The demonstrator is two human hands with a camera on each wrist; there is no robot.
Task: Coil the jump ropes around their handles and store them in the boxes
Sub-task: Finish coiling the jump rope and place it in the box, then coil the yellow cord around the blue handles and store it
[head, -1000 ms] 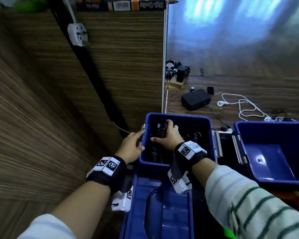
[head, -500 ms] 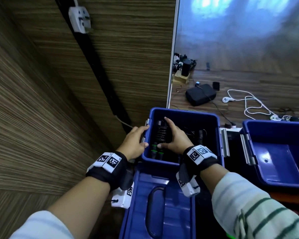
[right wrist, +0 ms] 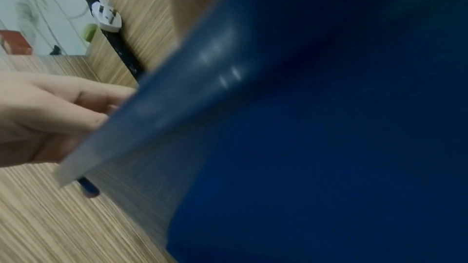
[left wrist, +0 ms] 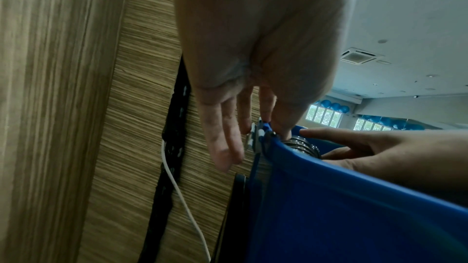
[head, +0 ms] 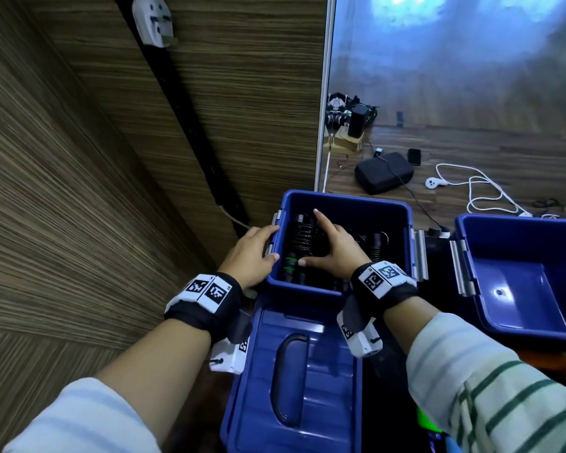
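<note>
The right hand (head: 337, 251), fingers spread wide, is pressing a black coiled jump rope (head: 303, 238) into the blue plastic box (head: 350, 204); the left hand (head: 250, 253), fingers relaxed, is bracing its rim, so easing off carelessly is risking the coil springing loose

The head view looks steeply down from above both forearms, taking in the open dark blue plastic box (head: 343, 204) on the striped wood-grain floor (head: 79, 223). The left wrist view sits close under the left hand (left wrist: 253, 47), facing along its fingers (left wrist: 222, 143) to that box's rim (left wrist: 329, 169), with the right hand (left wrist: 392, 151) beyond. The right wrist view is pressed close against the blurred blue wall (right wrist: 329, 127), facing left toward the left hand (right wrist: 50, 117). All three share the box's left edge.
</note>
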